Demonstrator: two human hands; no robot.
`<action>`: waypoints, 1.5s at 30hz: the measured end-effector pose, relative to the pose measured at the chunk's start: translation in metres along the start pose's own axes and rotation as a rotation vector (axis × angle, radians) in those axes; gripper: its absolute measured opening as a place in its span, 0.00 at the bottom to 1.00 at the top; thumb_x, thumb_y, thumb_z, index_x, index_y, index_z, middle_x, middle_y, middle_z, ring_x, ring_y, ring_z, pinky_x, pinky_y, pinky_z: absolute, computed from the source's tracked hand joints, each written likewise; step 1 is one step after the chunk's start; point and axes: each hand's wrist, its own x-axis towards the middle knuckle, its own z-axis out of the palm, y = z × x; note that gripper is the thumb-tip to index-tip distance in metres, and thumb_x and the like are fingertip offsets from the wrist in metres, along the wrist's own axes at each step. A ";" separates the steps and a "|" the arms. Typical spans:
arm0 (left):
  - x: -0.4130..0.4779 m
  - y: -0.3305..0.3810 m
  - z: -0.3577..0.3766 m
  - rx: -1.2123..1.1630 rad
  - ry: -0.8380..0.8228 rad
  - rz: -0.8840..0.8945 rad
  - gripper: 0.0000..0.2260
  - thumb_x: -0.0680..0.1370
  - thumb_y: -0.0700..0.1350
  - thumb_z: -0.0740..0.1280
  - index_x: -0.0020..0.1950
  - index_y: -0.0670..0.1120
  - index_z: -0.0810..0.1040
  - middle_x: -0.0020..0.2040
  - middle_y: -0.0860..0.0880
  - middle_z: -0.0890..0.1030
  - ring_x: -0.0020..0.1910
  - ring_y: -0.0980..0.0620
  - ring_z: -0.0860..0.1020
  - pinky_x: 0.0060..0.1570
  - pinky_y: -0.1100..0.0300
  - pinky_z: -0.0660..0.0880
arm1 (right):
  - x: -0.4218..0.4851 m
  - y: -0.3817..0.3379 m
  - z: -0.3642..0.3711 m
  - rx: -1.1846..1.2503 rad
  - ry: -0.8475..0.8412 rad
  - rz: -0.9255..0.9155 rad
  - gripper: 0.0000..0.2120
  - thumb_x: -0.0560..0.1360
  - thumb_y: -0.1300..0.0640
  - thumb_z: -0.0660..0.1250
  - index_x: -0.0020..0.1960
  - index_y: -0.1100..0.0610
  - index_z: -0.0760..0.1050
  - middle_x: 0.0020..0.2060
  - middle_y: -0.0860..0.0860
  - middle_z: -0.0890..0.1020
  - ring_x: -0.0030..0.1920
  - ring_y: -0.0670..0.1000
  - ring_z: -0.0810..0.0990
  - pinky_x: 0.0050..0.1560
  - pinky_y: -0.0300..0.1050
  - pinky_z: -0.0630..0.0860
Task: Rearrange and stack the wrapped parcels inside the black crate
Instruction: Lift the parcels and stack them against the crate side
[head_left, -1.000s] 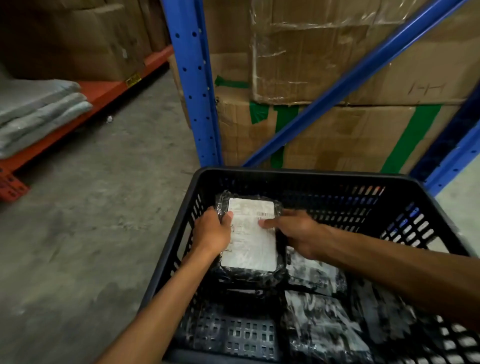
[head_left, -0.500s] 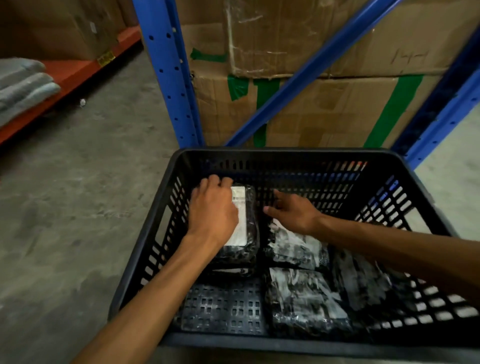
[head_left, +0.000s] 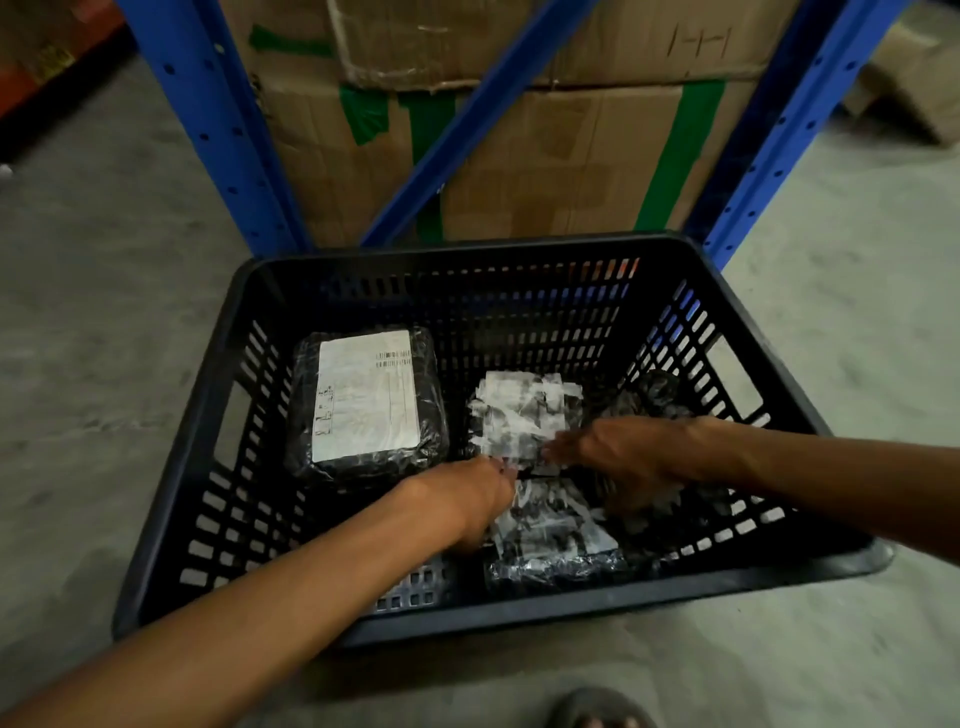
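The black crate (head_left: 208, 415) stands on the floor in front of me. A black-wrapped parcel with a large white label (head_left: 369, 400) lies flat at its far left, with neither hand on it. Two parcels with torn white tape lie in the middle, one far (head_left: 519, 405) and one near (head_left: 561, 535). A dark crumpled parcel (head_left: 657, 392) sits at the right. My left hand (head_left: 462, 499) is at the near parcel's far-left corner, fingers curled down and hidden. My right hand (head_left: 618, 447), blurred, lies fingers out over the seam between the two middle parcels.
A blue rack upright (head_left: 218, 130), a diagonal brace (head_left: 467, 119) and a second upright (head_left: 779, 130) stand just behind the crate, with taped cardboard boxes (head_left: 561, 166) on the floor between them. Bare crate floor (head_left: 415, 587) shows at near left. A foot (head_left: 597, 714) is at the bottom edge.
My left hand has let go of the labelled parcel, now lying at far left, and moved right to the middle parcels. My right hand slid nearer along the middle parcels. The view tilted down.
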 end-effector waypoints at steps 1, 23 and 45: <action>0.001 0.000 0.001 0.016 -0.036 -0.008 0.40 0.77 0.32 0.66 0.82 0.40 0.46 0.82 0.40 0.51 0.78 0.41 0.61 0.74 0.52 0.67 | 0.002 -0.002 0.008 -0.004 -0.028 -0.004 0.37 0.73 0.55 0.70 0.78 0.56 0.59 0.71 0.56 0.72 0.60 0.53 0.77 0.62 0.45 0.76; 0.091 -0.003 0.006 -0.969 0.232 -0.557 0.42 0.81 0.42 0.65 0.80 0.38 0.34 0.82 0.40 0.38 0.81 0.41 0.47 0.73 0.59 0.59 | 0.101 0.029 0.006 0.981 0.175 0.819 0.31 0.78 0.55 0.67 0.75 0.66 0.61 0.68 0.60 0.73 0.68 0.58 0.74 0.57 0.46 0.75; 0.027 -0.014 -0.077 -0.744 0.098 -0.492 0.41 0.68 0.45 0.80 0.76 0.43 0.63 0.74 0.44 0.68 0.72 0.42 0.70 0.66 0.54 0.73 | 0.027 0.044 -0.039 1.706 0.398 0.477 0.08 0.68 0.55 0.70 0.44 0.59 0.79 0.35 0.53 0.82 0.31 0.52 0.79 0.26 0.37 0.73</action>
